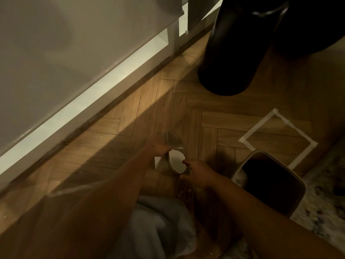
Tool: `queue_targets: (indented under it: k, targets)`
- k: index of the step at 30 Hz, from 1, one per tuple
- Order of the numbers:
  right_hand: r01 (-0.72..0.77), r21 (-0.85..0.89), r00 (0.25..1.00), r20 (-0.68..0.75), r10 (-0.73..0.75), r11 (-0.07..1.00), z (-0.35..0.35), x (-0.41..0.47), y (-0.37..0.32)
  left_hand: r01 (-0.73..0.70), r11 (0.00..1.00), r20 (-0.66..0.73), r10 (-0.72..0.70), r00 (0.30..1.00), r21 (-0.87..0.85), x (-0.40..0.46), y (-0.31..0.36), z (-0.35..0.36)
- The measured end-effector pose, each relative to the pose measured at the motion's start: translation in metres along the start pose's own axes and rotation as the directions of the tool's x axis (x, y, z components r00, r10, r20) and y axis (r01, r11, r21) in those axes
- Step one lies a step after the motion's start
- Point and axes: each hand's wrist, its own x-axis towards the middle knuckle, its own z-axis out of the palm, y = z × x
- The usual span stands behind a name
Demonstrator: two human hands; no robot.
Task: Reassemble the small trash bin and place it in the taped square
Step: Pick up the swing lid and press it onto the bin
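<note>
A small beige bin body (242, 176) with a dark open inside stands on the wooden floor at the right, just in front of the taped square (276, 114). Both my hands hold the bin's pale lid piece (177, 161) low over the floor, left of the bin. My left hand (160, 148) grips its left edge. My right hand (197, 172) pinches its right edge. The lid is tilted, and a greyish flap of it sticks up behind my left hand.
A tall black cylinder (233, 53) stands on the floor beyond the taped square. A white cabinet front with a lit plinth (93, 101) runs along the left. A patterned rug (321, 212) lies at the right edge, and grey cloth (158, 227) sits by my bare foot.
</note>
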Motion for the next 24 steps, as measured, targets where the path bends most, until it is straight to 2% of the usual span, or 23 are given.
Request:
queue_targets:
  k: [5, 8, 14, 17, 20, 24]
  targets:
    - [0.069, -0.133, 0.997, -0.030, -0.073, 0.989, 0.001, -0.037, -0.012, 0.108, 0.977, 0.142, -0.083, 0.986, -0.183, -0.035, 0.011, -0.012]
    - [0.103, -0.141, 0.990, -0.084, -0.115, 0.985, 0.007, -0.058, -0.015, 0.111, 0.966, 0.147, -0.078, 0.986, -0.233, -0.068, 0.022, -0.018]
    - [0.122, -0.102, 0.959, -0.245, -0.144, 0.987, 0.003, -0.101, -0.025, -0.090, 0.933, -0.039, 0.082, 0.996, -0.347, -0.115, 0.031, -0.017]
    - [0.127, -0.029, 0.933, -0.335, -0.130, 0.991, -0.008, -0.125, -0.023, -0.196, 0.934, -0.189, 0.144, 0.971, -0.298, -0.138, 0.031, -0.017]
    - [0.136, 0.050, 0.927, -0.357, -0.110, 0.989, -0.022, -0.149, -0.021, -0.244, 0.920, -0.308, 0.146, 0.940, -0.307, -0.154, 0.031, -0.015]
    - [0.139, 0.196, 0.898, -0.437, -0.041, 0.971, -0.040, -0.182, -0.016, -0.276, 0.890, -0.356, 0.141, 0.924, -0.364, -0.171, 0.041, -0.010]
